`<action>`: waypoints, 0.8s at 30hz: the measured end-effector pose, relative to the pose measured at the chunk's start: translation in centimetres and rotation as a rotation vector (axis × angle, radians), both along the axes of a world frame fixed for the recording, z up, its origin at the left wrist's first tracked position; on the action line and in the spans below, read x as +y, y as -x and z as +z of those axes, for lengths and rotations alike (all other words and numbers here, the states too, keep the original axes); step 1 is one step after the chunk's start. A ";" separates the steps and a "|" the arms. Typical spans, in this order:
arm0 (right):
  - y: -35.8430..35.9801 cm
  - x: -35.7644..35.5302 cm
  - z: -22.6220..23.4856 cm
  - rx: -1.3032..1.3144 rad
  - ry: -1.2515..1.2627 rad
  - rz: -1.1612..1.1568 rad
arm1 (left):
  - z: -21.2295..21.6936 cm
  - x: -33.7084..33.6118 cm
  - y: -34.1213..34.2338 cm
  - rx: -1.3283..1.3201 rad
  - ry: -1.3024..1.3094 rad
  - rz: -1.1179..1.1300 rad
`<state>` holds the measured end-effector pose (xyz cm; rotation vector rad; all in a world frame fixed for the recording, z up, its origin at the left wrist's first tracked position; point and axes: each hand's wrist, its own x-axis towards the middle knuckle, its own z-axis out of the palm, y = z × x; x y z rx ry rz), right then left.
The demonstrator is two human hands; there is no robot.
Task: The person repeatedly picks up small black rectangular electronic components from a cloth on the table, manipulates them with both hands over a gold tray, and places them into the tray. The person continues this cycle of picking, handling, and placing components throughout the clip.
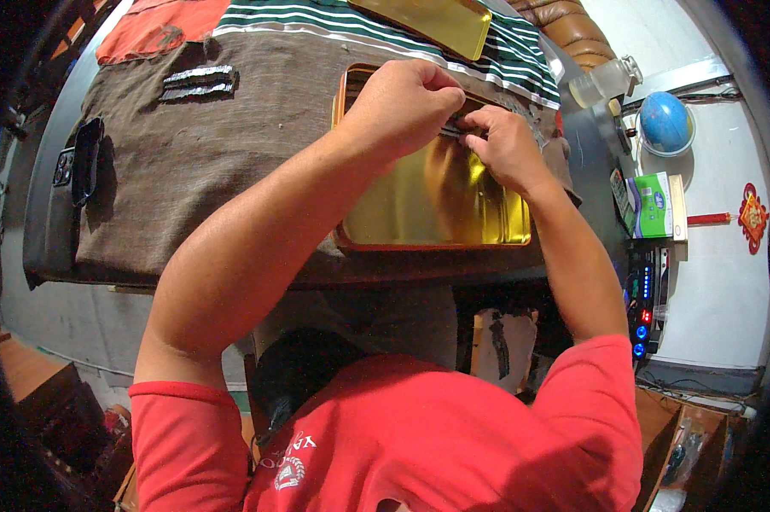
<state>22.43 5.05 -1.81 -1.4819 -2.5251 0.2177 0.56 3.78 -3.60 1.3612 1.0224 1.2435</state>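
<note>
A rectangular tin (393, 209) with a shiny gold inside and an orange-red rim lies before me on the cloth-covered table. Over its far part is my left hand (409, 102), thumb and fingers pinched together; whatever they hold is hidden or too small to name. Just to the right, my right hand (506, 147) reaches over the tin with its fingers curled in. At its fingertips shows a small dark and whitish piece, whose kind I cannot make out. Beyond the tin, a gold tray-like lid (436, 24) rests on the striped cloth.
A brown cloth (188, 171) covers the table, with a green-and-white striped cloth (295, 30) beyond. Two dark strips with silvery edges (199, 83) lie left. A phone (64, 167) sits at the left edge. A clear bottle (602, 83) and a tissue pack (652, 205) stand right.
</note>
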 end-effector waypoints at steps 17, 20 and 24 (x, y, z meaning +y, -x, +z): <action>1.3 0.0 0.4 -0.077 -0.151 0.059 | 1.0 -0.7 0.4 0.011 0.061 -0.067; 1.5 0.0 0.6 -0.100 -0.143 0.036 | 1.0 -0.7 0.4 0.013 0.073 -0.067; 0.8 -0.5 1.7 0.056 -0.209 0.001 | 1.3 -0.8 0.6 0.048 0.044 -0.049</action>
